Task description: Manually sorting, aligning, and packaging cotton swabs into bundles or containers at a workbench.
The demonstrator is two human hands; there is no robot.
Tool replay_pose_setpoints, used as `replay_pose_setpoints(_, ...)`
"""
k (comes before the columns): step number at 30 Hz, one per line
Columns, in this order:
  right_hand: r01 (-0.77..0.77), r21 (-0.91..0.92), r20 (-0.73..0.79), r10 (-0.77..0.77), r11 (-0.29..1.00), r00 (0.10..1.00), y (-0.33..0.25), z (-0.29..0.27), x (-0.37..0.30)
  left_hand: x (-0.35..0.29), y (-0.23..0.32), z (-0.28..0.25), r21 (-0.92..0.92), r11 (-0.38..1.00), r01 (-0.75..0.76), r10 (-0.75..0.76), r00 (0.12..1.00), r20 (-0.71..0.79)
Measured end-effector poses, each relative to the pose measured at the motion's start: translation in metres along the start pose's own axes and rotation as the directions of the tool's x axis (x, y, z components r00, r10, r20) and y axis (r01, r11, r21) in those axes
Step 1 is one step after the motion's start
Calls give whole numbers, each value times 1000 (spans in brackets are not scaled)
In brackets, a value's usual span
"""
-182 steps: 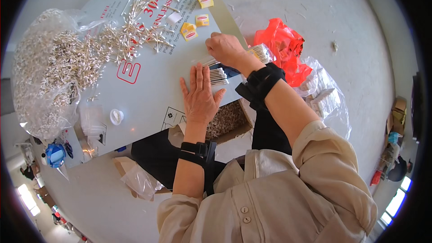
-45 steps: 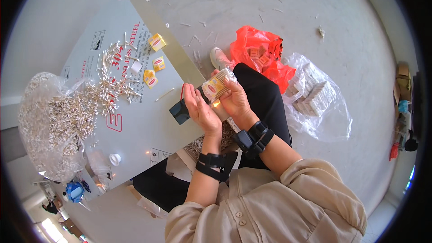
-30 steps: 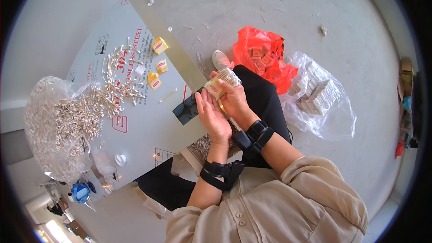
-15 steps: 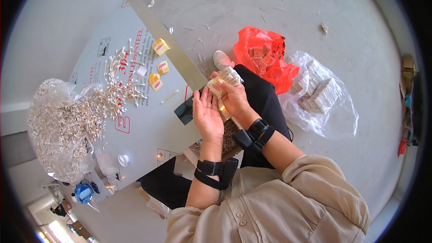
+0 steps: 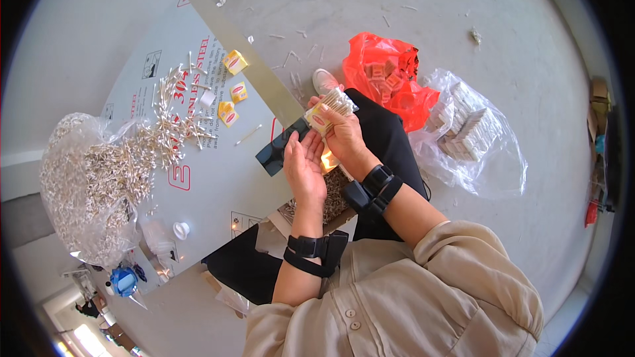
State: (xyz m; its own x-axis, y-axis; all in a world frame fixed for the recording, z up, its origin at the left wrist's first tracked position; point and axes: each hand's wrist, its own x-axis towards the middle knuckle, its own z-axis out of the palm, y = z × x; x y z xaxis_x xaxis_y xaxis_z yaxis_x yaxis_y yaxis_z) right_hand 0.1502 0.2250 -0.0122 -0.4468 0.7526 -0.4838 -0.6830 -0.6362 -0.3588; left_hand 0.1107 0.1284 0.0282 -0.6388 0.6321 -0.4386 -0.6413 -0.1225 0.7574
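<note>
One swab pack (image 5: 319, 121), tips (image 5: 342, 99) upper right

The grey surface (image 5: 215, 198) bears a clear swab bag (image 5: 69, 192); loose swabs (image 5: 173, 119) spread to its right, and three small yellow printed pieces (image 5: 235, 63) lie farther right. A white round cap (image 5: 181, 230) sits beside the swab bag's lower right. On the floor (image 5: 476, 238), well to its right, rest a red bag (image 5: 418, 107) and a transparent sack (image 5: 499, 175).

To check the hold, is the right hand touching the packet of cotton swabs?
Touching. The head view shows the right hand with its thumb lying on the packet of cotton swabs.
</note>
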Motion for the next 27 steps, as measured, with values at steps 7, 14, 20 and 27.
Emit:
replay_pose_setpoints(7, 39, -119, 7, -38, 992, 999, 1, 5, -6, 9, 6, -13, -21, 999, 43, -40, 993, 110)
replay_pose_setpoints(14, 30, -106, -16, -32, 994, 999, 0, 7, -7, 20, 6, -5, -147, 989, 36, -33, 999, 26)
replay_pose_setpoints(20, 40, -135, 29, -37, 990, 999, -1, 3, -3, 21, 10, -4, -108, 991, 77, -66, 992, 104)
replay_pose_setpoints(27, -10, -41, -17, 9, 999, 1000, -1, 7, -4, 24, 10, 3, -279, 960, 35, -47, 998, -34)
